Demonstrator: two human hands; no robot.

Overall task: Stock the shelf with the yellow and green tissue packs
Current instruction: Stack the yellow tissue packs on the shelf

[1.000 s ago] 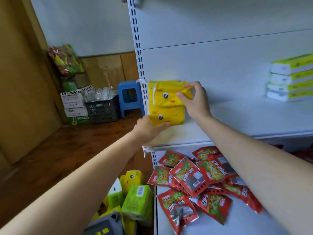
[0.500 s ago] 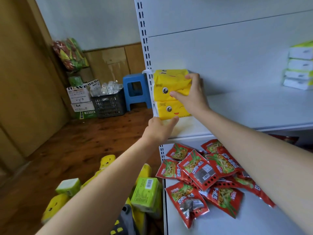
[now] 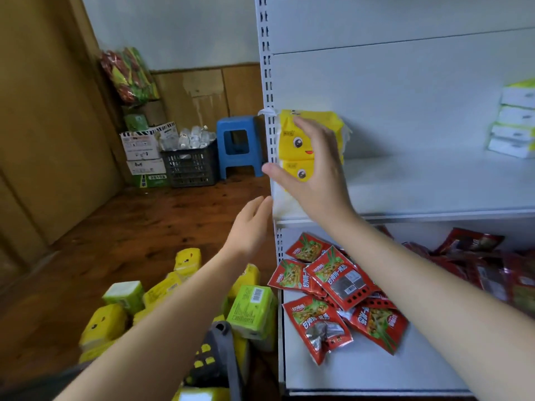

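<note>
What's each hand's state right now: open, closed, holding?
Left hand: open, holding nothing.
Right hand: open, fingers spread in front of the stacked yellow tissue packs; whether it touches them cannot be told.

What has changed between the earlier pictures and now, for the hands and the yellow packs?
The right hand has let go of the upper of the two yellow tissue packs; its fingers are now spread in front of them. The left hand has left the lower pack and drawn back off the shelf edge, open. The packs stay stacked at the shelf's left end; the red snack packets below are unmoved.
</note>
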